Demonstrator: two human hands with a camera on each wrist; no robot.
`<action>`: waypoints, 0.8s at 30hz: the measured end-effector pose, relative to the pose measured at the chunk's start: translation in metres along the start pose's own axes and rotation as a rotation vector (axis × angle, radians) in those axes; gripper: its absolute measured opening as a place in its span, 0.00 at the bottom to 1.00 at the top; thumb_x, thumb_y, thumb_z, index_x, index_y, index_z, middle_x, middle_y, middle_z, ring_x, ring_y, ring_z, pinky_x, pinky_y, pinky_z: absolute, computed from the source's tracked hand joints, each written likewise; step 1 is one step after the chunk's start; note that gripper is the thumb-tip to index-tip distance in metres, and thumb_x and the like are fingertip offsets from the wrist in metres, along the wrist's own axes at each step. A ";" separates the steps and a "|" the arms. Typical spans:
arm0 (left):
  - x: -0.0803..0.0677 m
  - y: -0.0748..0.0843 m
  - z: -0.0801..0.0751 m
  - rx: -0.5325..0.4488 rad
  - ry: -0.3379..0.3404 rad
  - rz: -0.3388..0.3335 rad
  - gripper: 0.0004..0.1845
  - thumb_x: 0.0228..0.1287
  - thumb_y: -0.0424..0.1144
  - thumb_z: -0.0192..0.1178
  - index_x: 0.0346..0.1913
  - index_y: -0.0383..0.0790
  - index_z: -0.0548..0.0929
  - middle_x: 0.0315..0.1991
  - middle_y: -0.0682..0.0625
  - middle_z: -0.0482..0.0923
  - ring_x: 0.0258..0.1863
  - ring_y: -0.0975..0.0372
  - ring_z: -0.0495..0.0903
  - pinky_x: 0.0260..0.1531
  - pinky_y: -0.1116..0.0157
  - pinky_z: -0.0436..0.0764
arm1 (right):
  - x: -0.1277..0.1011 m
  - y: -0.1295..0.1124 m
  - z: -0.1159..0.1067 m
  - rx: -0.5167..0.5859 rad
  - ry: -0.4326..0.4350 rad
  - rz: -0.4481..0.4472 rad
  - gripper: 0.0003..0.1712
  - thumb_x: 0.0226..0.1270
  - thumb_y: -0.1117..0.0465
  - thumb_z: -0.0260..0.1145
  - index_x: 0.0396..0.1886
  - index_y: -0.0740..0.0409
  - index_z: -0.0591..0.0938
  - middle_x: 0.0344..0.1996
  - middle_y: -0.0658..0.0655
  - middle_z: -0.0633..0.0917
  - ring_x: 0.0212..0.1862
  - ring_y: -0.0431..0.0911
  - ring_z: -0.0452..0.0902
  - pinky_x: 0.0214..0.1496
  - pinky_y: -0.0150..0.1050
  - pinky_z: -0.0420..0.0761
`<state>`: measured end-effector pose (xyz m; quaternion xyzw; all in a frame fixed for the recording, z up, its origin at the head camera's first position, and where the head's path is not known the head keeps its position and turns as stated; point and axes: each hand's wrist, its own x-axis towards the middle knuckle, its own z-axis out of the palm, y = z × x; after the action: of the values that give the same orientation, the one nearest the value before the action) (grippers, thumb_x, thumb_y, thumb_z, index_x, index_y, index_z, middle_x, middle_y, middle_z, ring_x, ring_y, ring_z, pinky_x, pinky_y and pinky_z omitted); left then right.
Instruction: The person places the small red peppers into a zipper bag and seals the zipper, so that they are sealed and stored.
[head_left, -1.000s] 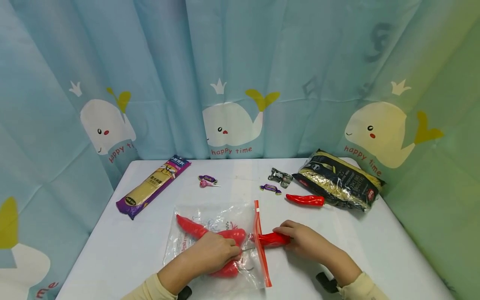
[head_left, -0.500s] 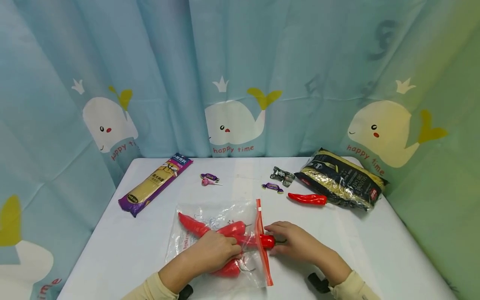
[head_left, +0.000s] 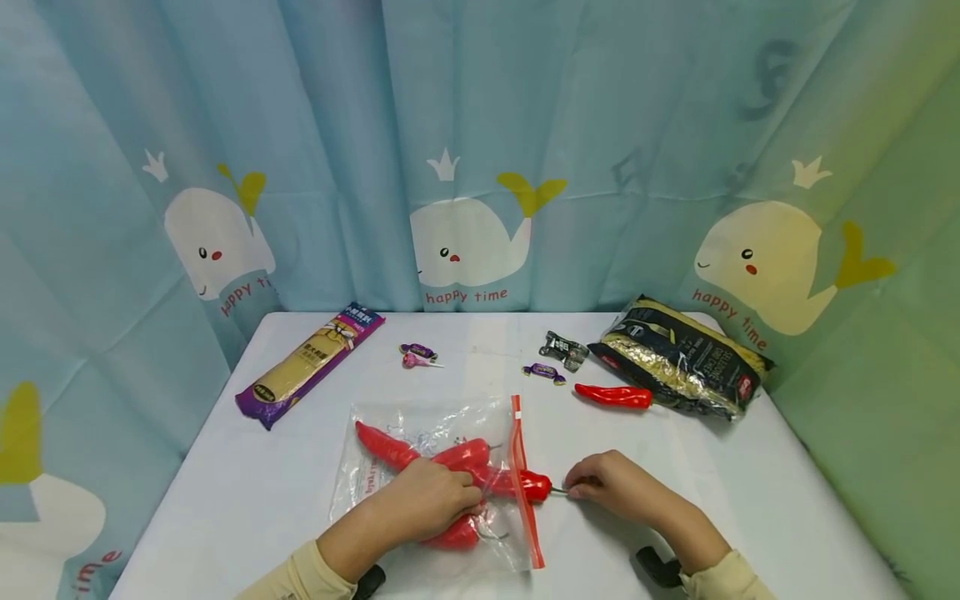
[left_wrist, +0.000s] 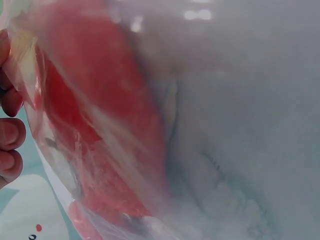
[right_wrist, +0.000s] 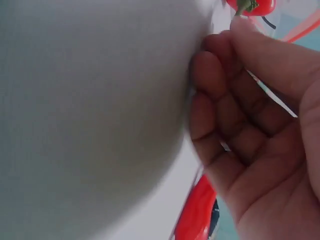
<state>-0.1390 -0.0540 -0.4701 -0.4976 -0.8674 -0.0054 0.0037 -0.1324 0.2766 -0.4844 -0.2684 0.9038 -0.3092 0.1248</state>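
A clear zip bag (head_left: 465, 417) with a red-orange zip edge (head_left: 527, 508) lies on the table, holding several red chili peppers (head_left: 386, 446). My left hand (head_left: 427, 500) lies over the middle of the bag, its fingers curled and pinching the plastic. In the left wrist view its fingertips (left_wrist: 10, 132) show at the edge of the bag (left_wrist: 100, 115). One red chili pepper (head_left: 535, 486) pokes out through the bag's mouth, stem to the right. The thumb and forefinger of my right hand (head_left: 618, 487) pinch the tip of its green stem (right_wrist: 243, 6).
Another red chili pepper (head_left: 613, 397) lies beside a black-and-gold pasta bag (head_left: 682, 357) at the back right. Wrapped candies (head_left: 543, 372) and a pink lollipop (head_left: 412, 360) lie toward the back. A purple noodle pack (head_left: 307, 367) is at the back left. Curtains (head_left: 480, 158) surround the table.
The protruding chili pepper has slid left, further into the bag. My right hand has gone from the pepper's body to its stem tip. The left hand has stayed in place.
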 end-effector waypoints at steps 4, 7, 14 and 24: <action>0.001 -0.001 -0.001 -0.011 0.005 0.000 0.05 0.69 0.52 0.63 0.39 0.60 0.86 0.34 0.64 0.84 0.25 0.71 0.76 0.27 0.69 0.74 | 0.005 -0.002 0.001 -0.003 0.049 -0.030 0.03 0.68 0.62 0.69 0.38 0.53 0.89 0.35 0.46 0.88 0.40 0.36 0.82 0.42 0.38 0.81; 0.001 -0.001 -0.002 -0.004 0.028 0.011 0.05 0.69 0.52 0.63 0.38 0.59 0.86 0.32 0.64 0.83 0.24 0.71 0.76 0.26 0.69 0.73 | 0.011 -0.005 0.003 -0.022 0.071 -0.067 0.04 0.68 0.65 0.69 0.38 0.55 0.89 0.35 0.48 0.89 0.40 0.37 0.83 0.42 0.38 0.82; 0.002 -0.001 -0.006 0.001 0.018 0.008 0.04 0.69 0.51 0.63 0.40 0.59 0.86 0.30 0.63 0.81 0.24 0.70 0.75 0.28 0.68 0.75 | 0.028 -0.018 0.011 -0.049 0.119 -0.133 0.07 0.64 0.71 0.69 0.39 0.60 0.88 0.35 0.51 0.89 0.40 0.37 0.83 0.43 0.39 0.82; -0.001 0.001 -0.004 -0.033 -0.019 -0.010 0.03 0.67 0.47 0.65 0.42 0.61 0.85 0.34 0.63 0.84 0.23 0.71 0.73 0.33 0.68 0.76 | 0.042 -0.025 0.035 0.142 0.101 -0.112 0.04 0.67 0.66 0.69 0.37 0.52 0.84 0.29 0.43 0.86 0.32 0.31 0.79 0.36 0.32 0.80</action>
<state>-0.1378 -0.0542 -0.4659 -0.4932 -0.8697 -0.0152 -0.0127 -0.1430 0.2191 -0.4991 -0.2932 0.8683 -0.3919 0.0802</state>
